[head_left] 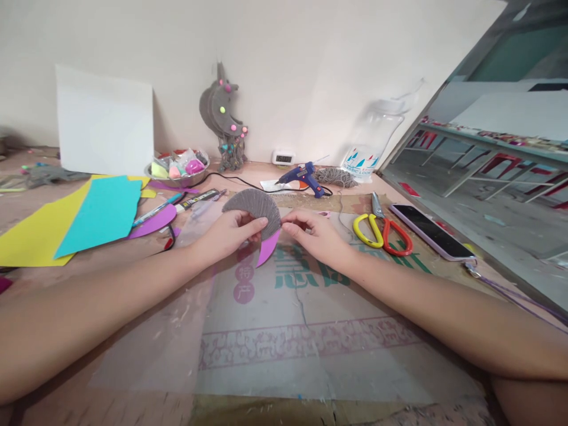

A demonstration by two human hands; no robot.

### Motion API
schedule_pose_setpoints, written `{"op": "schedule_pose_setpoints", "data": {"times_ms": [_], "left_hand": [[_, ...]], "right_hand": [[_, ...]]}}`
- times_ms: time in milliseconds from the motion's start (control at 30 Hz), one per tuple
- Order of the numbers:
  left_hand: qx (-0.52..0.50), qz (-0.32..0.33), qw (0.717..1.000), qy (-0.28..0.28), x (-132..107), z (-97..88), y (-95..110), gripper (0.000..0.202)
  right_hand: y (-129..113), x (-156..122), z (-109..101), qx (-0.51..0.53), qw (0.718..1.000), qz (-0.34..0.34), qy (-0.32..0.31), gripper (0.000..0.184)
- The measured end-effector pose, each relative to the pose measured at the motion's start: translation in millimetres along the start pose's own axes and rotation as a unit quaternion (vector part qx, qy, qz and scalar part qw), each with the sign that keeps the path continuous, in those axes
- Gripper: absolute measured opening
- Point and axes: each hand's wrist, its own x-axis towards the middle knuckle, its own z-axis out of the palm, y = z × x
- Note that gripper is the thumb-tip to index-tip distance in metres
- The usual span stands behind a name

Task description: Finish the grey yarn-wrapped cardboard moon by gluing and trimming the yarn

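My left hand (231, 232) grips a crescent-shaped piece (257, 208) wound with grey yarn, its bare purple tip (267, 248) pointing down. The thumb lies across the crescent's lower edge. My right hand (313, 232) pinches the crescent's right end between thumb and fingers. Both hands hover just above a plastic-covered cardboard sheet (302, 331) on the table.
Yellow and red scissors (382, 229) and a phone (430, 231) lie to the right. A blue glue gun (305, 177) and grey yarn (335, 176) sit behind. Yellow and teal paper sheets (89, 216), purple cut-outs, pens, a bowl of pompoms (180, 167) and a finished moon ornament (224, 118) are left and back.
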Motion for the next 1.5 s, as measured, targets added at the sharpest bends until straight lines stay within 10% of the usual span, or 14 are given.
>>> {"op": "schedule_pose_setpoints", "data": {"times_ms": [367, 700, 900, 1133, 1300, 1500], "left_hand": [[-0.017, -0.001, 1.000, -0.013, 0, 2.8, -7, 0.037], [-0.009, -0.019, 1.000, -0.007, -3, 1.6, -1, 0.036], [0.022, -0.023, 0.999, 0.008, -2, 0.8, 5, 0.035], [-0.027, -0.022, 0.999, 0.002, -1, 1.3, 3, 0.036], [-0.051, -0.021, 0.998, 0.000, -1, 2.0, 0, 0.036], [-0.036, -0.020, 0.999, -0.002, 0, 2.2, -1, 0.037]], "right_hand": [[-2, -2, 1, 0.021, 1.000, -0.015, -0.016, 0.022], [34, 29, -72, 0.031, 0.976, 0.047, 0.209, 0.016], [64, 15, -59, -0.172, 0.984, 0.016, 0.049, 0.024], [56, 12, -57, -0.215, 0.977, -0.011, -0.008, 0.025], [55, 16, -72, -0.216, 0.956, -0.065, -0.189, 0.026], [59, 17, -69, -0.308, 0.930, -0.107, -0.166, 0.029]]}}
